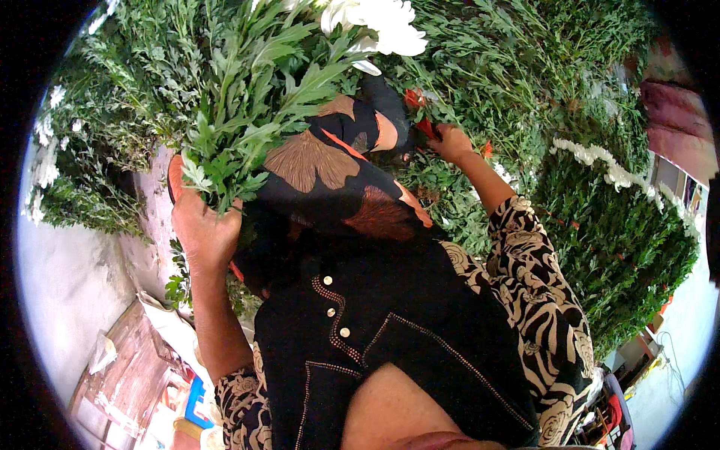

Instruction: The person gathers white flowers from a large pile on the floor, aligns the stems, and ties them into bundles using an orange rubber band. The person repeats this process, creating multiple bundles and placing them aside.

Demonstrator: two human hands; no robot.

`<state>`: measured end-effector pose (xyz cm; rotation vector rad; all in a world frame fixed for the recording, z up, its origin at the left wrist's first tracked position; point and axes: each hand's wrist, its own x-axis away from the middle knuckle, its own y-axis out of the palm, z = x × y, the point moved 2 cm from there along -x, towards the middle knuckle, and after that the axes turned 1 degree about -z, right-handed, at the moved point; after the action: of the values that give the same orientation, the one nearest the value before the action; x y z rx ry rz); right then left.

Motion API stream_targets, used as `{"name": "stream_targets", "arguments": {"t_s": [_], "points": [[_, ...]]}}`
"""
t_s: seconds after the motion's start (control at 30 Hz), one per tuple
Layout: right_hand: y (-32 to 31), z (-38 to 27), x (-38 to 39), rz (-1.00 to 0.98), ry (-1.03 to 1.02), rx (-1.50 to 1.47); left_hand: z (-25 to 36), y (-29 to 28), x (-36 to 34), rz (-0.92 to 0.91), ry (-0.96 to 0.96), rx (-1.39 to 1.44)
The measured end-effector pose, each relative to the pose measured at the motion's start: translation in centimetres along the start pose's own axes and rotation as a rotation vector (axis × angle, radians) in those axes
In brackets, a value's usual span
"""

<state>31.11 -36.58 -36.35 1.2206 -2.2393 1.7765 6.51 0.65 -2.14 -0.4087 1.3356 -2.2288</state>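
The left hand [201, 229] is wrapped around a bunch of leafy green stems [247, 112] with big white flowers [379, 22] on top, while the right hand [450, 141] pinches a small red flower [415, 99].

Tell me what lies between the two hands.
In the head view, between the left hand, gripping a bunch of leafy stems, and the right hand at the greenery, lies the person's black, patterned garment.

A dense wall of green leafy foliage [525, 67] fills the upper part of the view; a curved line of small white blossoms [600, 161] runs across a rounded green wreath-like frame [622, 240] at right; a pale grey wall [67, 277] stands at left; worn wooden boards [127, 367] lie below it, beside a blue container [196, 397].
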Motion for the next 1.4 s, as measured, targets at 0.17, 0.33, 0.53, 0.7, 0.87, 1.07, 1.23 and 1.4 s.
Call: {"name": "stream_targets", "arguments": {"t_s": [0.17,0.33,0.53,0.7,0.87,1.07,1.23,1.4], "points": [[-0.4,0.8,-3.2,0.39,0.152,-0.501,0.9,0.6,-0.5,0.024,0.112,-0.019],[-1.9,-3.2,-6.1,0.458,0.309,-0.393,1.8,0.4,-0.4,0.008,0.072,0.037],[-1.3,-2.1,-7.5,0.376,0.159,-0.61,0.8,0.2,-0.4,0.018,0.096,-0.006],[-0.9,-1.7,-9.6,0.429,0.35,-0.369,1.2,0.6,-0.6,0.049,0.161,-0.003],[-3.1,-1.0,-8.9,0.249,0.172,-0.355,1.6,0.9,-0.9,0.014,0.158,0.02],[-14.8,-5.8,0.3,0.586,-0.164,-1.072,-1.1,-2.8,-0.5,-0.137,0.047,0.096],[-26.2,-16.7,8.5,0.824,-0.296,-1.276,2.1,-6.7,-1.3,-0.283,-0.186,0.87],[-24.6,-28.6,12.9,0.073,-0.789,-1.094,0.7,-5.4,-3.8,-0.842,0.411,0.842]]}}
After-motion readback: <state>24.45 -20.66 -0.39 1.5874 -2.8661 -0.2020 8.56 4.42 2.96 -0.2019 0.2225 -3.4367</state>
